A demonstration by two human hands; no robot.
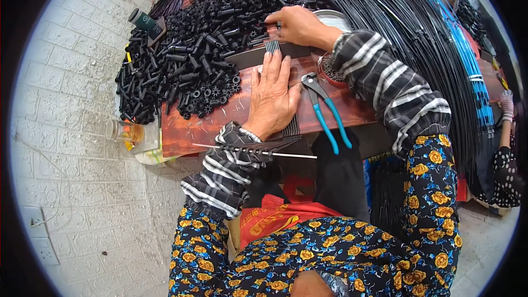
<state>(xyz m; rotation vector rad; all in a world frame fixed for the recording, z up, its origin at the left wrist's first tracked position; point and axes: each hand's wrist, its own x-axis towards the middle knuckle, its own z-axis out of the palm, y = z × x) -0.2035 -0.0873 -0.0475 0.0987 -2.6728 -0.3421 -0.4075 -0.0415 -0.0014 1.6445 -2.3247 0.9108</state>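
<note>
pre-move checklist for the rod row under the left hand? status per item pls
1. Left hand flat on the row of thin rods: ok.
2. Rod ends lined up at the far side: ok, they look even.
3. Right hand in reach of the black plastic sleeves: ok, it rests at the pile's edge.
4. Right fingers holding a sleeve: cannot tell, they are hidden.
5. Blue-handled pliers clear of the row: ok, beside it on the wooden board, handles past the near edge.
6. Rod count under the palm: cannot tell.
</note>
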